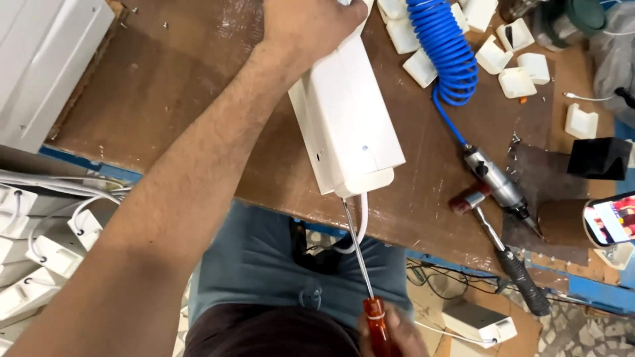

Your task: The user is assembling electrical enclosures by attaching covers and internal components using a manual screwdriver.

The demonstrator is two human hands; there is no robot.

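Gripping the far end of a white casing (347,122), the left hand (307,26) is closing over its top near the upper edge of the head view, though the fingers are mostly cut off there, so the exact hold is hard to judge. The casing is lying lengthwise on the brown bench (172,86), its near end reaching the bench edge above the person's lap. The right hand (393,334) is wrapping around the red handle of a screwdriver (360,258) at the bottom of the view. The steel shaft is running up from the handle to the casing's near end, and the tip is going in under that end, beside a white cable (361,221) looping down from it.

Right of the casing, a blue coiled hose (443,49) is feeding an air tool (496,178) lying on the bench. A hammer (503,254) with a black grip is lying across the tool's nose. Small white caps (516,80) are sitting scattered at the far right corner. A phone (608,218) with a lit screen is showing at the right edge. More white parts (40,264) with cables are lying below the bench on the left.
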